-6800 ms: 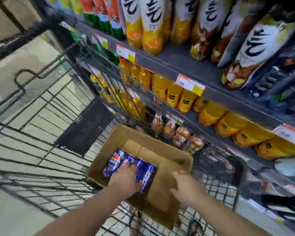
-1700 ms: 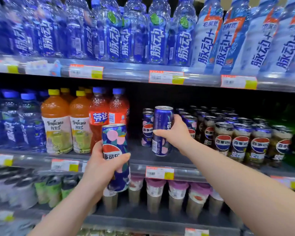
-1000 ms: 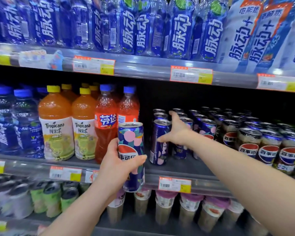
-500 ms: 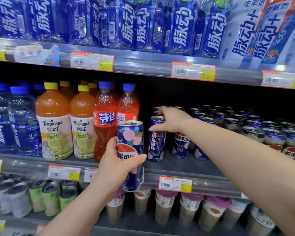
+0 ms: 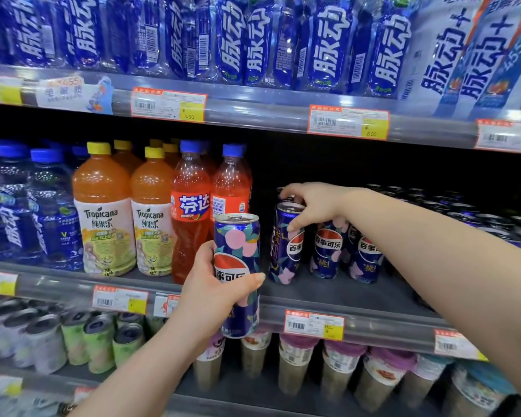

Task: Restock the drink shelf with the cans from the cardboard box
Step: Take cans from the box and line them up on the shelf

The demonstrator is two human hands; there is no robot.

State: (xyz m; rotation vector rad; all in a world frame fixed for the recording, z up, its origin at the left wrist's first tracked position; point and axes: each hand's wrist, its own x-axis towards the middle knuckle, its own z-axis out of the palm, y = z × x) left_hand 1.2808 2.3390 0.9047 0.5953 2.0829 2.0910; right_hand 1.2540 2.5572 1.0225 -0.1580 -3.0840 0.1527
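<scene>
Two hands, two gripped cans, two free front-row cans

Held can in the left hand: metal, with a glossy printed wall and a bare silvery lid catching the light. The shelved can under the right hand has the same slick sheen (shiny lid rim too). Juice bottles are smooth clear plastic with flatter, paper-like labels. Up top, the water bottles are glossy see-through plastic, wrapped in shiny film. Shelf deck looks dark, smooth and matt. The price tags look like printed paper.
</scene>
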